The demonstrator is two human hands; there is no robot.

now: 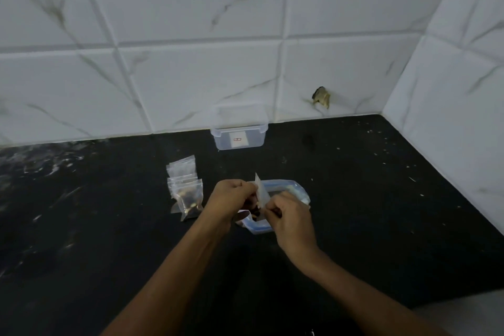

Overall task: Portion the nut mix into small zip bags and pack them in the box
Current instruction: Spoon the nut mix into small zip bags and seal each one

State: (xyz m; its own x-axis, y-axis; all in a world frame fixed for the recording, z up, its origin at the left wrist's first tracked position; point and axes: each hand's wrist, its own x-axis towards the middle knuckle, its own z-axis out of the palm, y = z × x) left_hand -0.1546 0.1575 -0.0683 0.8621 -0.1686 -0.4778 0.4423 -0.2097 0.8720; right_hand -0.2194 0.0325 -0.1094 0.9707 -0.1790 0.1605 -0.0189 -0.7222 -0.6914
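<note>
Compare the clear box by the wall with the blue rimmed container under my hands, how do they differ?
The clear box stands at the back of the counter against the tiled wall, untouched; the blue-rimmed container lies nearer, mostly hidden behind both hands. The box's rim looks clear and it bears a white label; the container's rim is blue, with no label in view. The box looks empty; what the container holds cannot be told. Both are see-through plastic on the black counter.

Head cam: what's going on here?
A person is bagging nut mix on a black counter. Both hands, left hand and right hand, pinch a small zip bag above a blue-rimmed lid. Filled bags lie in a pile to the left. The clear box stands by the tiled wall; no bags visibly packed in it.
</note>
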